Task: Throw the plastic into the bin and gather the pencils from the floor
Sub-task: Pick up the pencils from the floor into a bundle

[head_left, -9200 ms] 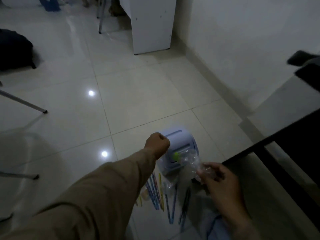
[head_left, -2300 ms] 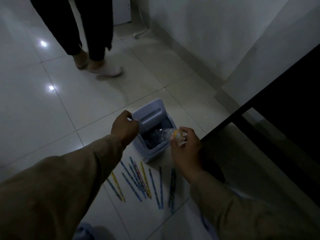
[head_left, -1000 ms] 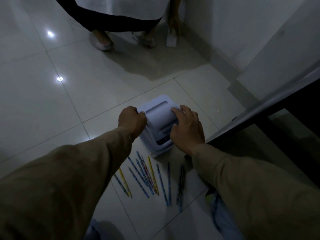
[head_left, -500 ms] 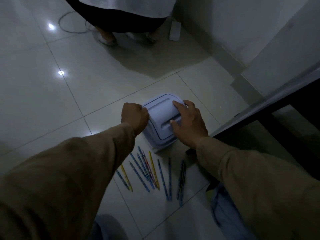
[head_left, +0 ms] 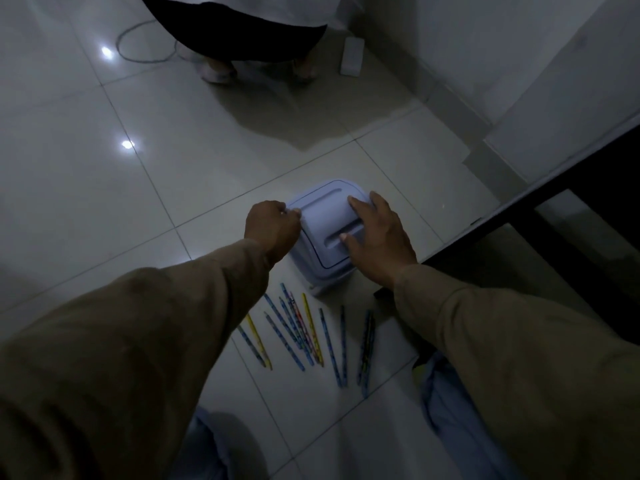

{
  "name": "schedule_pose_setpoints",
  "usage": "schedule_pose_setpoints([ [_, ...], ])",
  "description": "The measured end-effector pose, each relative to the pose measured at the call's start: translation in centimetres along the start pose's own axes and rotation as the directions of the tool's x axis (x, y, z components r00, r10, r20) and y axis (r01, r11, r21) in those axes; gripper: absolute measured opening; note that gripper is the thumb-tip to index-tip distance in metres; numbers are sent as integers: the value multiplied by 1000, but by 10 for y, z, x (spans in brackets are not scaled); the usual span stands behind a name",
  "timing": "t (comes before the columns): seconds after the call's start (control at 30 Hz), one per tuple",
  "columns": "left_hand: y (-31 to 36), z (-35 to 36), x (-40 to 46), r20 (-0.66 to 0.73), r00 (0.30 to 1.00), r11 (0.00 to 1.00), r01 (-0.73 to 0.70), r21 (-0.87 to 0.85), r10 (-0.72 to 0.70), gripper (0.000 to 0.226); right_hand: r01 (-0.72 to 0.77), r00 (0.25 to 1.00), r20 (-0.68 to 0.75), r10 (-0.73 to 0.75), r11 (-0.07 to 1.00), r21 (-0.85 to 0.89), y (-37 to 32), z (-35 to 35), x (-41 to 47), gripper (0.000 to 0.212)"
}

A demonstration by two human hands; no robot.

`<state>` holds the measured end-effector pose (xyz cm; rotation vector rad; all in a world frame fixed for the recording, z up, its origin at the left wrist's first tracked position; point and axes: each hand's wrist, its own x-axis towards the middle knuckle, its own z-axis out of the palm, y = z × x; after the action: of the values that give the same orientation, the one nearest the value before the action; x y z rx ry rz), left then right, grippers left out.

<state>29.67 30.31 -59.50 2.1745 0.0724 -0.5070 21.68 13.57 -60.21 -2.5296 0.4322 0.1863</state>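
Observation:
A small pale-blue bin (head_left: 322,220) with a swing lid stands on the tiled floor, its lid level and closed. My left hand (head_left: 270,228) is curled against the bin's left edge, gripping it. My right hand (head_left: 377,237) lies flat on the lid's right side with fingers spread. The plastic is out of sight. Several pencils (head_left: 304,332), mostly blue with some yellow, lie side by side on the floor just in front of the bin.
A crouching person (head_left: 242,36) is at the far side, feet on the tiles, beside a loop of cable (head_left: 145,46) and a white block (head_left: 351,57). A dark table frame (head_left: 540,216) runs along the right. A wall stands behind it.
Earlier my right hand held the clear plastic over the open bin; the plastic went in. The lid has since swung level, with both hands staying on the bin.

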Motion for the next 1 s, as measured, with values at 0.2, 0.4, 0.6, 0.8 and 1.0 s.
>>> schedule_pose_setpoints([
  [0.2,-5,-11,-28,67,995,996,76,-42,-73,34,1,1000,-10,0,998,60,-12,-3,-24,59],
  [0.4,-27,-19,-78,192,958,972,228,-65,-212,15,-64,998,17,62,989,133,-13,-1,-71,51],
  [0.6,-61,-37,-151,286,890,924,380,-37,-355,23,-205,971,160,178,965,166,-16,8,-132,39],
  [0.8,-121,-44,-212,315,815,859,512,3,-487,27,-323,921,305,240,910,259,-22,37,-180,18],
  [1.0,-171,-39,-211,296,781,819,574,5,-550,25,-372,882,381,279,907,199,-21,88,-196,17],
])
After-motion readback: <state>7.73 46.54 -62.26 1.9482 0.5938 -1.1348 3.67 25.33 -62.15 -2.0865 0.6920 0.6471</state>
